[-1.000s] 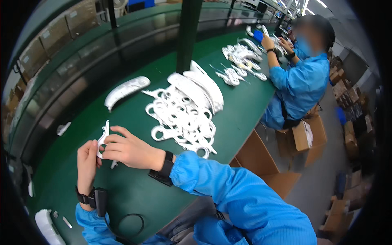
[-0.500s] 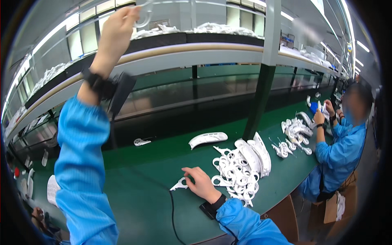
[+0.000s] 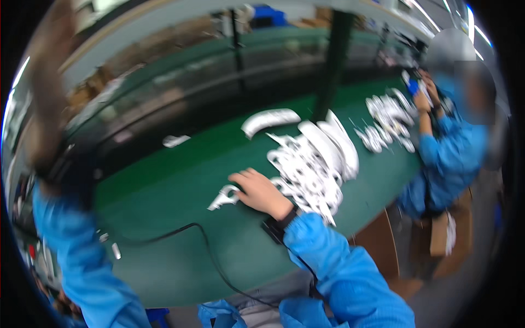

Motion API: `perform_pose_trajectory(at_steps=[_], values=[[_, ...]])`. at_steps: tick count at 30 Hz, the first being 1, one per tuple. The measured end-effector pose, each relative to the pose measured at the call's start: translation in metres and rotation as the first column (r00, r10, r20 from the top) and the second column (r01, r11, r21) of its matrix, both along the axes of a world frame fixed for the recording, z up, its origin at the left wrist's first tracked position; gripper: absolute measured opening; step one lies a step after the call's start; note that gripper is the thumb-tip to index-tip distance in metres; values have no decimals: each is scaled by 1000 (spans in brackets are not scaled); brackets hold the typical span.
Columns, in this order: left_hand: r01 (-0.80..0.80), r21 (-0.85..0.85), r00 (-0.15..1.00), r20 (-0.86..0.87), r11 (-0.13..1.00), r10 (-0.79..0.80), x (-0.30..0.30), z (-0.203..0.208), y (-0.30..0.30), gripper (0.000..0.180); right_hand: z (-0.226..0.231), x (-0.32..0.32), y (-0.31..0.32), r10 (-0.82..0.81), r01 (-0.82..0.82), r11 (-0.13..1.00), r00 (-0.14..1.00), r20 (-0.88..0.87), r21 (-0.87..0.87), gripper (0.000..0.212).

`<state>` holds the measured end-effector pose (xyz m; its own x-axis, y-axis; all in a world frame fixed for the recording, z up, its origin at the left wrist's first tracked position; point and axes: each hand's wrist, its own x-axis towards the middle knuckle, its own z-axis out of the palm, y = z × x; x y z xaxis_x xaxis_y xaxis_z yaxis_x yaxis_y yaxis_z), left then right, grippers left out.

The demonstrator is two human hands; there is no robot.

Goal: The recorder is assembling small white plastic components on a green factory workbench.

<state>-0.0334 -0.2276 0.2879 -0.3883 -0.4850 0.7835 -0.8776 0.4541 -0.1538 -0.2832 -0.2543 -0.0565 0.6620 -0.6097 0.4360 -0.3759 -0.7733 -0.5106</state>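
Observation:
My left hand (image 3: 52, 82) is raised at the upper left, above the bench. It is smeared by motion, so its fingers and anything in them cannot be made out. Low over the bench is my right hand (image 3: 256, 191), its fingers stretched to the left and apart. Beside its thumb and fingertips lies a white plastic ring-shaped part (image 3: 224, 198) with a tapered tail; the hand appears to touch its edge. To the right of this hand is a heap of similar white ring parts (image 3: 306, 172), with large curved white shells (image 3: 328, 145) against it.
One curved white shell (image 3: 270, 120) and a small white part (image 3: 175, 141) lie farther back on the green bench (image 3: 164, 213). A dark post (image 3: 332, 65) rises behind the heap. A black cable (image 3: 210, 254) crosses the front. At right, a co-worker (image 3: 451, 153) handles white parts.
The view has tipped downward and shifted. My raised left hand has moved toward the left rim and blurred; the clear ring-like piece at its fingers no longer shows. My right hand stays by the ring part.

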Motion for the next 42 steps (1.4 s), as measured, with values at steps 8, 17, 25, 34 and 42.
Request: perform_pose_trajectory(at_steps=[8,17,25,34,42], values=[[275,65,901,-367,959,-233,-52,-122,-52,68,2,40,-5,34,-35,999,999,-40,-22,28],[269,-423,817,-377,865,-437,-18,-66,-59,64,-18,55,30,63,-64,998,992,-108,1,35],[213,-565,777,-396,797,-488,6,-35,-40,61,17,37,14,103,-93,993,979,-174,65,35],[230,-665,668,-423,710,-613,14,-33,-40,57,12,43,21,122,-95,987,969,-217,132,39],[269,-624,528,-541,733,-654,16,-69,-33,53,13,40,25,90,-74,993,981,-174,95,37]])
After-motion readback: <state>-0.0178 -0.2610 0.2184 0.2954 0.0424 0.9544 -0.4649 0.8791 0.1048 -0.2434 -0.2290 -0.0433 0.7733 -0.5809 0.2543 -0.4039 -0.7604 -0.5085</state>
